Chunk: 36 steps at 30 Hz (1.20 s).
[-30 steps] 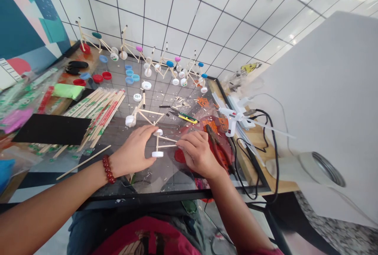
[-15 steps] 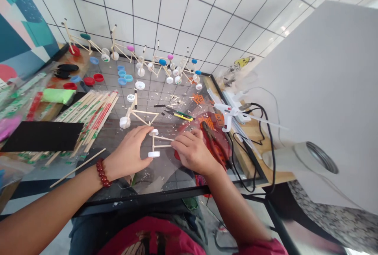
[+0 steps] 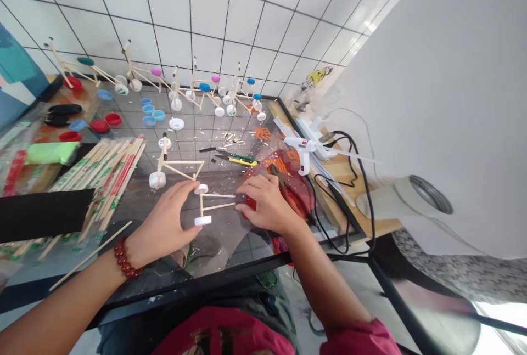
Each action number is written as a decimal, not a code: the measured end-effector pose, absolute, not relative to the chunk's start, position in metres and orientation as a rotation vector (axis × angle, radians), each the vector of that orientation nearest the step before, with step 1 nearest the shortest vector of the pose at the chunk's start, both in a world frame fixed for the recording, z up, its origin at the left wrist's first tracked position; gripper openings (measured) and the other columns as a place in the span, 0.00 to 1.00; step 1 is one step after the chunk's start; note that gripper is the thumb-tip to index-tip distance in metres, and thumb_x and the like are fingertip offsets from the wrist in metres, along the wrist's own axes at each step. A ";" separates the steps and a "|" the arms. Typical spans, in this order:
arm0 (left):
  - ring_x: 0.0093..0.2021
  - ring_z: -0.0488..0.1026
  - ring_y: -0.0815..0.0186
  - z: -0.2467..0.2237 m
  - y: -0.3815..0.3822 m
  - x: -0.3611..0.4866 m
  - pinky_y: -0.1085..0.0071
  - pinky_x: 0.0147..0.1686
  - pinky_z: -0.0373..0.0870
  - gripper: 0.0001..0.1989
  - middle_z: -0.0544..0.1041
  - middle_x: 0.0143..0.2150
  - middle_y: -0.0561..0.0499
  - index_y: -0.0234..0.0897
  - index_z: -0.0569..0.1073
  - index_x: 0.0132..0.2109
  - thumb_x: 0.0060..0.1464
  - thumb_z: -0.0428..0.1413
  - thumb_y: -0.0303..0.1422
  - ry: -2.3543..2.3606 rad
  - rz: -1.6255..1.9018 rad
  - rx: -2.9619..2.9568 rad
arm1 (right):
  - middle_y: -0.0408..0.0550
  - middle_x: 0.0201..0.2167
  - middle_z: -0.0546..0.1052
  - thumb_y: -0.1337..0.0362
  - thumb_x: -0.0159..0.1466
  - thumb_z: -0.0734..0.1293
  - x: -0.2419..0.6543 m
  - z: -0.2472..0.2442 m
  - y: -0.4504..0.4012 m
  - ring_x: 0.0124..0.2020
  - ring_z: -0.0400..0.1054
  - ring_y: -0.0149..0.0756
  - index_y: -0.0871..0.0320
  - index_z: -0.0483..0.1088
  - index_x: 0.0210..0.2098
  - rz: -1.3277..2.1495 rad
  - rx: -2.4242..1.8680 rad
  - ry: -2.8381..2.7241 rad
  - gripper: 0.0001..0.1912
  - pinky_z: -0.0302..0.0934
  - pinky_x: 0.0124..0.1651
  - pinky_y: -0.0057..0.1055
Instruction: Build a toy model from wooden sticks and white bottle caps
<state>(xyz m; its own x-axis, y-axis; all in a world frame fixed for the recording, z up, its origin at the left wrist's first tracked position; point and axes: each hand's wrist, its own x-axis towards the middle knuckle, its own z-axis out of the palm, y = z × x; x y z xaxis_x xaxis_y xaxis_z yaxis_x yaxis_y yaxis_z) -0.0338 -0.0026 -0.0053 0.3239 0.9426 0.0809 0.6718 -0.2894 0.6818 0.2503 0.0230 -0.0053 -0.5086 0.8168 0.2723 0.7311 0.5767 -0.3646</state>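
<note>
A small wooden stick frame (image 3: 219, 207) with two white cap wheels lies on the dark glass table. My left hand (image 3: 167, 223), with a red bead bracelet, has its thumb and fingers spread around the wheel end, fingertips at the two caps. My right hand (image 3: 265, 204) is at the free stick ends, thumb and fingers apart around them. Just beyond my left hand stands a larger stick frame (image 3: 181, 163) with white caps and a black-tipped upright.
Finished-looking stick tricycles (image 3: 205, 87) line the wall. Bagged sticks (image 3: 119, 174) and a black sheet (image 3: 45, 215) lie left. Yellow-handled snips (image 3: 242, 162), pliers (image 3: 288, 185) and a white glue gun (image 3: 302, 152) with cords lie right.
The view has shifted right, so the tabletop items appear farther left. My right fingers have opened from their closed grip on the stick ends. My left hand stays by the caps.
</note>
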 end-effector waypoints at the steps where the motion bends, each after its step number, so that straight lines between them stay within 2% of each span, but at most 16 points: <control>1: 0.71 0.69 0.46 -0.005 -0.002 -0.034 0.44 0.73 0.65 0.35 0.72 0.69 0.40 0.44 0.66 0.67 0.51 0.61 0.33 1.412 0.658 2.052 | 0.49 0.43 0.83 0.62 0.65 0.76 0.250 -0.006 0.023 0.46 0.72 0.44 0.56 0.79 0.45 0.299 -1.252 -2.402 0.10 0.49 0.54 0.44; 9: 0.71 0.70 0.48 -0.005 -0.002 -0.034 0.45 0.73 0.66 0.35 0.73 0.69 0.41 0.45 0.67 0.66 0.50 0.62 0.33 1.403 0.680 2.058 | 0.51 0.44 0.82 0.61 0.69 0.74 0.250 -0.010 0.025 0.48 0.72 0.44 0.55 0.80 0.48 0.374 -1.186 -2.409 0.09 0.49 0.56 0.44; 16: 0.71 0.69 0.46 -0.003 -0.001 -0.034 0.45 0.72 0.66 0.35 0.72 0.69 0.40 0.43 0.66 0.66 0.50 0.62 0.33 1.405 0.646 2.064 | 0.47 0.39 0.82 0.65 0.71 0.71 0.248 -0.012 0.027 0.44 0.72 0.39 0.55 0.81 0.43 0.409 -1.153 -2.433 0.05 0.47 0.55 0.43; 36: 0.72 0.68 0.45 -0.010 -0.003 -0.038 0.43 0.72 0.66 0.36 0.70 0.71 0.39 0.42 0.64 0.69 0.54 0.61 0.33 1.423 0.628 2.068 | 0.45 0.38 0.84 0.67 0.72 0.70 0.246 -0.009 0.028 0.41 0.72 0.35 0.55 0.83 0.38 0.473 -1.180 -2.427 0.08 0.45 0.53 0.43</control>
